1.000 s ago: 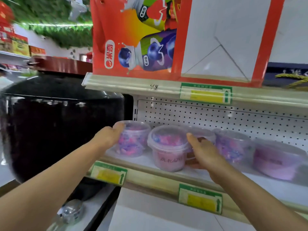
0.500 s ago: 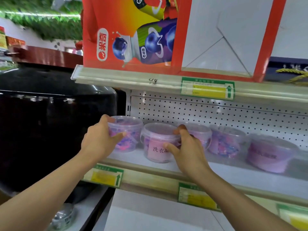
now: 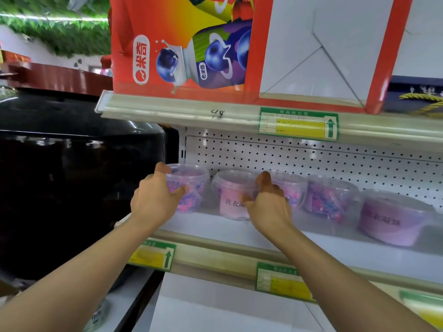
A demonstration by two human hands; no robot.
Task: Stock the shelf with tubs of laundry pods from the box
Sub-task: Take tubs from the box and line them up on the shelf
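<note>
My left hand (image 3: pixel 155 202) has its grip curled around the leftmost tub (image 3: pixel 189 185) on the shelf (image 3: pixel 335 245), and my right hand (image 3: pixel 268 207) grips the second tub (image 3: pixel 232 195). Three more tubs stand in the row to the right, under a price label (image 3: pixel 298 123).

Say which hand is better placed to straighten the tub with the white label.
Right. The right hand already grips the white-label tub; the left hand holds the end tub.
</note>
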